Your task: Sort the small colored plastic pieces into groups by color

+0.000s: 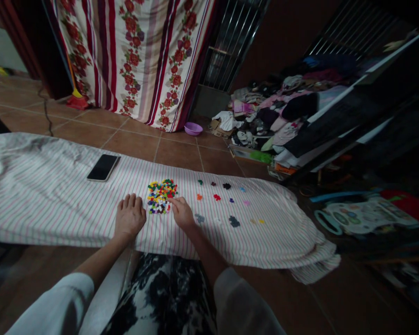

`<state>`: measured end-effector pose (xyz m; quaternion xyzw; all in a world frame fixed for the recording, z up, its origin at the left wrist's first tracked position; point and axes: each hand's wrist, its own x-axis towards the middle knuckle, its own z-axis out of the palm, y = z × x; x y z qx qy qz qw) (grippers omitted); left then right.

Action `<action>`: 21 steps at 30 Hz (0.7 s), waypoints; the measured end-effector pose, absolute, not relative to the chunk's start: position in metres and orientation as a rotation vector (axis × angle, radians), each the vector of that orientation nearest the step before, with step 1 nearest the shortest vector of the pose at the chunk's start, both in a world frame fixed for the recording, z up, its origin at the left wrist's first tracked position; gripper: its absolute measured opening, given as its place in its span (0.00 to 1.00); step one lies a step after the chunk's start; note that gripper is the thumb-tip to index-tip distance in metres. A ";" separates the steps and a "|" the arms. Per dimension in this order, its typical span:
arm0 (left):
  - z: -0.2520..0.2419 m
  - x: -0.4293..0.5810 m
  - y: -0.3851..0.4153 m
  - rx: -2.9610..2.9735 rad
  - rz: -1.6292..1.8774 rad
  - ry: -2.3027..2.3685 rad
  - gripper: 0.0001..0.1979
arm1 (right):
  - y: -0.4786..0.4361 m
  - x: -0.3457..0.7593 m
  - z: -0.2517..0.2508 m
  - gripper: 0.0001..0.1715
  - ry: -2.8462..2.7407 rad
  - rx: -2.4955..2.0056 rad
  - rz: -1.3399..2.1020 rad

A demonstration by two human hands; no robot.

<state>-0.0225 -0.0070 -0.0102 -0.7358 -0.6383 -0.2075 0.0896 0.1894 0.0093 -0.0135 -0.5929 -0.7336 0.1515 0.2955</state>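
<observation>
A mixed pile of small coloured beads (pixel 157 190) lies on a striped cloth (pixel 66 204) in front of me. My left hand (pixel 130 215) rests flat on the cloth just left of the pile, fingers stretched out, holding nothing. At the pile's right edge is my right hand (pixel 183 213), its index finger stretched to the beads and the other fingers partly curled; I see nothing held in it. Small single-colour groups sit to the right, among them black beads (pixel 226 186), red beads (pixel 217 197), orange beads (pixel 199 197), dark grey beads (pixel 234 221) and yellow beads (pixel 261 221).
A phone (pixel 104 167) lies on the cloth at the left. Beyond the cloth, a floral curtain (pixel 132 60) hangs above the tiled floor, with a purple basin (pixel 193 129) beside it. Heaped clothes (pixel 265 111) fill the far right.
</observation>
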 end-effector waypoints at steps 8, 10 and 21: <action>-0.008 -0.023 -0.007 -2.168 -0.566 -1.882 0.16 | 0.012 0.182 -0.011 0.20 -1.987 -1.725 0.343; -0.008 -0.023 -0.007 -2.165 -0.574 -1.885 0.16 | 0.011 0.184 -0.013 0.20 -1.965 -1.704 0.342; -0.008 -0.023 -0.008 -2.184 -0.610 -1.904 0.16 | 0.008 0.182 -0.010 0.17 -1.961 -1.771 0.348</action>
